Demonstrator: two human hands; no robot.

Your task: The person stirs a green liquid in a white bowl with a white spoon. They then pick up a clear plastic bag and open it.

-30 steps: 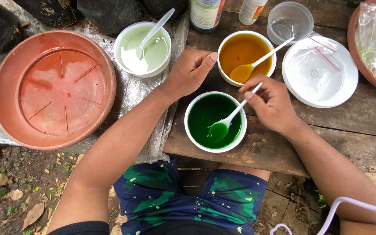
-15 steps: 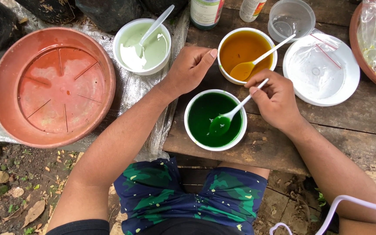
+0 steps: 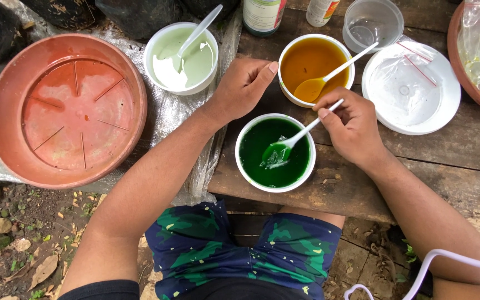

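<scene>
Green bowl (image 3: 275, 153) on worktop (image 3: 473, 161) edge; right hand (image 3: 351, 125) grip pinched on white spoon (image 3: 293, 141) dipped in it. Left hand (image 3: 245, 86) curled, resting beside rim. Orange bowl (image 3: 316, 66) just behind, pale-green bowl (image 3: 181, 58) left, terracotta saucer (image 3: 65, 108) far left.

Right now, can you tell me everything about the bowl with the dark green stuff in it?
The bowl of dark green liquid is round and white, plastic by the look of it, and stands upright on the wooden table near its front edge. It is filled with glossy, deep green liquid. A white plastic spoon dips into it, its scoop lifting something clear and crinkly. The right hand pinches the spoon's handle. The left hand rests just behind the bowl's rim; whether it touches it is unclear.
</scene>
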